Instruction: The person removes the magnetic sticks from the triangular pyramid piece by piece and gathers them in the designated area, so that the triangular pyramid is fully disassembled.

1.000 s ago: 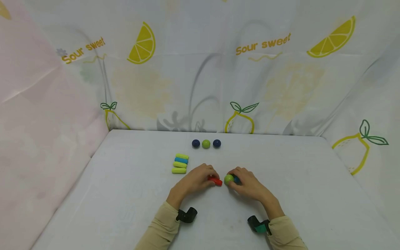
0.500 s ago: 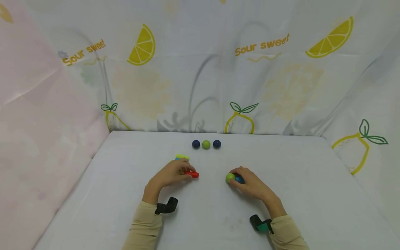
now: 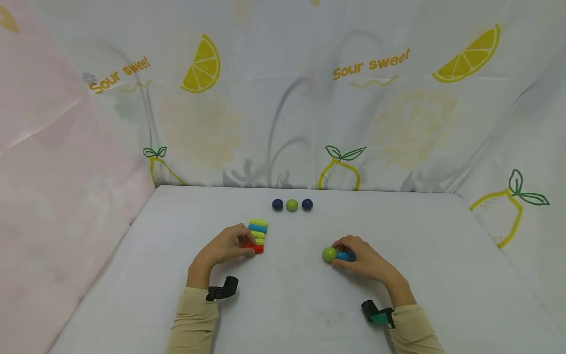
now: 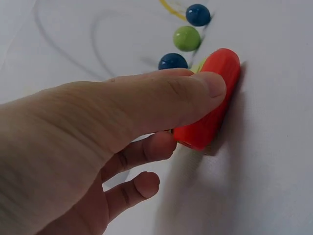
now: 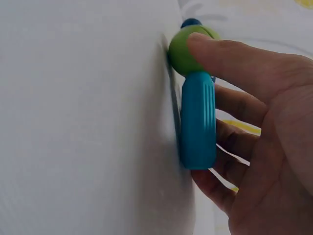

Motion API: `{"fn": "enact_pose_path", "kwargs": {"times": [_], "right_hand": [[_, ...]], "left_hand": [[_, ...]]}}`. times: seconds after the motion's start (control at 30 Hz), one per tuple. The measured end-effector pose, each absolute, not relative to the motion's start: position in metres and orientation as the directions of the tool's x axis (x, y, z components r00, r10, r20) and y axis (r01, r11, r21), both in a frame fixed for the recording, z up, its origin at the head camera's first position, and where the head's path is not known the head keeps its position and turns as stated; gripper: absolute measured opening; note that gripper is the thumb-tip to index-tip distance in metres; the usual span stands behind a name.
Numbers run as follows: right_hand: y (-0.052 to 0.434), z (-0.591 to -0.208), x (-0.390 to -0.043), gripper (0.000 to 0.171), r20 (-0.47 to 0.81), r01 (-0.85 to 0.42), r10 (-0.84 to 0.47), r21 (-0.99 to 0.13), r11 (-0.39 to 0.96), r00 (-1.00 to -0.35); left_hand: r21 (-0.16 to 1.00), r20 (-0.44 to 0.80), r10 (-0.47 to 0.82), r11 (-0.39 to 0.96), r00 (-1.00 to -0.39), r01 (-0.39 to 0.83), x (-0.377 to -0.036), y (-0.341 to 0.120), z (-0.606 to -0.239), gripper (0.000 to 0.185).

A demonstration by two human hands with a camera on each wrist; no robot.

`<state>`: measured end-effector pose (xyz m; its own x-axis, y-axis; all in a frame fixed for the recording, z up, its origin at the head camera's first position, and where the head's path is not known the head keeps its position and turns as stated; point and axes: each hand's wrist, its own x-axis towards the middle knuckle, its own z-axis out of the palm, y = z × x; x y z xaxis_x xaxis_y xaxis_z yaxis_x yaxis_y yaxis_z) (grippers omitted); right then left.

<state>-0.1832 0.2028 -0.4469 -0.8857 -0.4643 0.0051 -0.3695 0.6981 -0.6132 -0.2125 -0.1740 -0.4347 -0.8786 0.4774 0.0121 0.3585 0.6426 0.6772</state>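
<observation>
My left hand (image 3: 230, 245) pinches a red stick (image 3: 254, 248) (image 4: 211, 100) between thumb and fingers, at the near end of a row of yellow-green and blue sticks (image 3: 258, 228) on the white table (image 3: 283, 305). My right hand (image 3: 360, 258) grips a blue stick (image 3: 346, 255) (image 5: 198, 120) with a green ball (image 3: 329, 253) (image 5: 186, 49) on its left end, low against the table. The thumb (image 5: 230, 58) lies over the ball and stick.
Three balls, dark blue (image 3: 277, 204), green (image 3: 292, 204) and dark blue (image 3: 307, 204), line up near the table's back edge. Lemon-print cloth walls (image 3: 283, 98) close off the back and both sides. Black wrist cameras (image 3: 221, 290) sit on both sleeves.
My left hand has pulled the red stick away from the green ball and carried it left to the row of sticks. The right hand, with ball and blue stick, shifted slightly right.
</observation>
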Motion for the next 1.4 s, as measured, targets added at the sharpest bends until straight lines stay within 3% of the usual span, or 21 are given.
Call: {"fn": "enact_pose_path", "kwargs": {"times": [0.23, 0.37, 0.53, 0.77, 0.97, 1.07, 1.23, 1.4], "right_hand": [[0.211, -0.447, -0.184, 0.026, 0.071, -0.445, -0.521, -0.625, 0.641, -0.851], [0.21, -0.447, -0.184, 0.024, 0.027, -0.405, -0.521, -0.663, 0.63, -0.853], [0.206, -0.451, -0.185, 0.022, 0.007, -0.4, -0.525, -0.657, 0.639, -0.851], [0.193, -0.452, -0.182, 0.022, 0.026, -0.442, -0.574, -0.668, 0.599, -0.819], [0.188, -0.451, -0.182, 0.02, 0.038, -0.455, -0.596, -0.684, 0.57, -0.802], [0.19, -0.45, -0.182, 0.02, 0.026, -0.458, -0.618, -0.696, 0.553, -0.786], [0.191, -0.451, -0.182, 0.02, 0.013, -0.45, -0.642, -0.723, 0.524, -0.767], [0.191, -0.455, -0.182, 0.019, 0.028, -0.441, -0.631, -0.738, 0.511, -0.776]], "left_hand": [[0.671, 0.054, 0.478, 0.633, -0.877, 0.387, -0.214, -0.17, -0.438, 0.017], [0.661, 0.142, 0.473, 0.609, -0.87, 0.439, -0.217, -0.158, -0.438, 0.015], [0.648, 0.192, 0.559, 0.545, -0.807, 0.531, -0.214, -0.12, -0.44, 0.02], [0.584, 0.113, 0.694, 0.532, -0.711, 0.613, -0.199, -0.049, -0.45, 0.039], [0.55, 0.176, 0.699, 0.515, -0.694, 0.658, -0.198, -0.033, -0.454, 0.027], [0.548, 0.263, 0.646, 0.511, -0.716, 0.663, -0.203, -0.035, -0.453, 0.026], [0.565, 0.44, 0.444, 0.539, -0.781, 0.625, -0.221, -0.051, -0.447, 0.028], [0.592, 0.469, 0.286, 0.601, -0.836, 0.538, -0.242, -0.082, -0.44, 0.03]]}}
